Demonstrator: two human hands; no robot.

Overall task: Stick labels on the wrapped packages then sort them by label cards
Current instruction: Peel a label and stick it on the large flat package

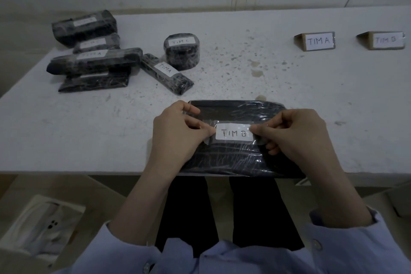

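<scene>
A large black package (pixel 235 158) wrapped in clear film lies at the near table edge. A white label (pixel 234 133) reading "TIM B", backed by clear tape, sits on its top. My left hand (pixel 178 133) pinches the label's left tape end. My right hand (pixel 295 135) pinches the right end. Two folded cardboard cards stand at the back right: "TIM A" (pixel 318 41) and "TIM B" (pixel 387 40).
Several labelled black packages (pixel 93 60) are piled at the back left, with a slim "TIM A" package (pixel 166 73) and a round "TIM C" package (pixel 181 51) beside them. A white box (pixel 42 227) sits on the floor at the left. The table (pixel 289 87) is white and speckled.
</scene>
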